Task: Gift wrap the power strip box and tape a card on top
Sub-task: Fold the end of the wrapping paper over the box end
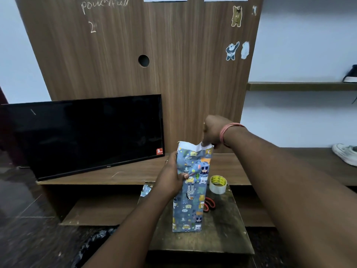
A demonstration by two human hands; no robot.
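The power strip box (190, 192), wrapped in blue paper with cartoon animals, stands upright on a small dark stool (218, 233). The paper's white inner side shows at its open top end. My left hand (172, 176) grips the box's left side at mid-height, thumb on the front face. My right hand (212, 132) is above the top right corner and pinches the paper's upper edge there. A roll of clear tape (218, 184) sits on the stool just right of the box. No card is in view.
Red-handled scissors (209, 204) lie on the stool behind the box. A scrap of wrapping paper (145, 190) lies at the stool's far left corner. A black TV (85, 136) leans on the wooden unit behind. A white shoe (345, 153) rests at far right.
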